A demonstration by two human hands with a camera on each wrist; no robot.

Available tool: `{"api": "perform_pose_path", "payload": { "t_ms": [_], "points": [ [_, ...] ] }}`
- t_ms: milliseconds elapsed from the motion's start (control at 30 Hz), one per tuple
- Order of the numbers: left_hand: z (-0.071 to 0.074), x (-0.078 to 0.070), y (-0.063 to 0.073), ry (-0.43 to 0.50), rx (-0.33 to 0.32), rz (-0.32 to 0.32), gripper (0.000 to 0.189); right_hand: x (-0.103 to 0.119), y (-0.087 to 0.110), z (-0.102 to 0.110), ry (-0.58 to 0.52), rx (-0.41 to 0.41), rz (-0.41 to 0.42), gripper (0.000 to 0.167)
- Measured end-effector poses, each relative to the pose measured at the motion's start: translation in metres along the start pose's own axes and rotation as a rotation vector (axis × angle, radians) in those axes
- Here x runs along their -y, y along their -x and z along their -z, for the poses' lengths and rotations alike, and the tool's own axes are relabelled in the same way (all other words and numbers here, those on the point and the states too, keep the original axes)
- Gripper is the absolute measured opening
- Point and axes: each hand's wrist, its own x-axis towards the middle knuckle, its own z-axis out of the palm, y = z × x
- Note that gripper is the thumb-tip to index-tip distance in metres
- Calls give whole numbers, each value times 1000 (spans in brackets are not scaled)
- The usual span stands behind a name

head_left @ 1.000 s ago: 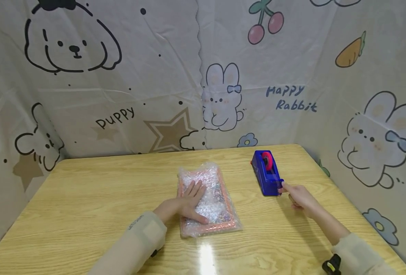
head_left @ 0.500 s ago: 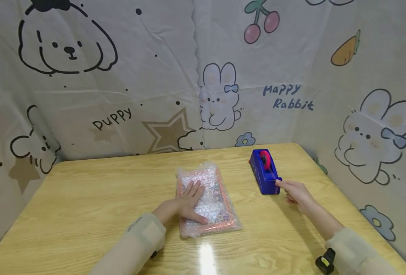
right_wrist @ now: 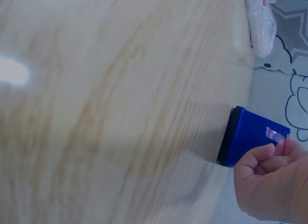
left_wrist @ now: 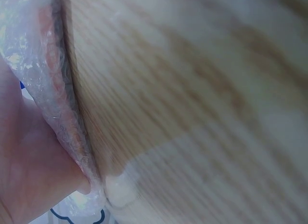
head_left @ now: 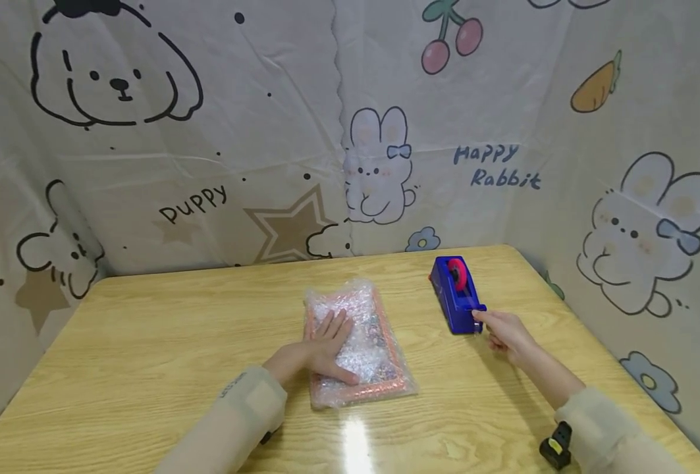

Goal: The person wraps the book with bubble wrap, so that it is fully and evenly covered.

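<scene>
My left hand (head_left: 324,355) lies flat with spread fingers on a flat rectangular package (head_left: 380,329) in clear bubble wrap. An orange border and a multicoloured middle show through the wrap. In the left wrist view the palm's edge (left_wrist: 38,171) presses against the wrapped side (left_wrist: 57,84). To the package's right stands a blue tape dispenser (head_left: 446,299) holding a roll of clear tape on a pink-red core (head_left: 459,274). My right hand (head_left: 510,334) is at its front cutter end. There the thumb and forefinger pinch the tape's free end (right_wrist: 275,135).
Everything rests on a wood-grain table (head_left: 178,329). Behind it and at both sides hangs a pale cloth (head_left: 267,145) printed with cartoon animals. A dark device with a yellow patch (head_left: 556,446) sits at the right wrist.
The right hand has shifted slightly left and up against the dispenser's front, its fingers closer to the cutter. The left hand stays on the package. The head view has turned slightly.
</scene>
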Motion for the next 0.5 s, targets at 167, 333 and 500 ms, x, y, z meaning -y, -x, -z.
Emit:
{"api": "perform_pose_path", "payload": {
  "t_ms": [167,333,500],
  "points": [
    [1,-1,0,2,-4,-1,114,2,-1,3,3,14,-32,16],
    [0,-2,1,-2,-4,-14,114,4,0,2,25,0,-50,16],
    [2,-1,2,8,-1,-8,114,5,-1,0,72,-25,-16,13]
  ]
}}
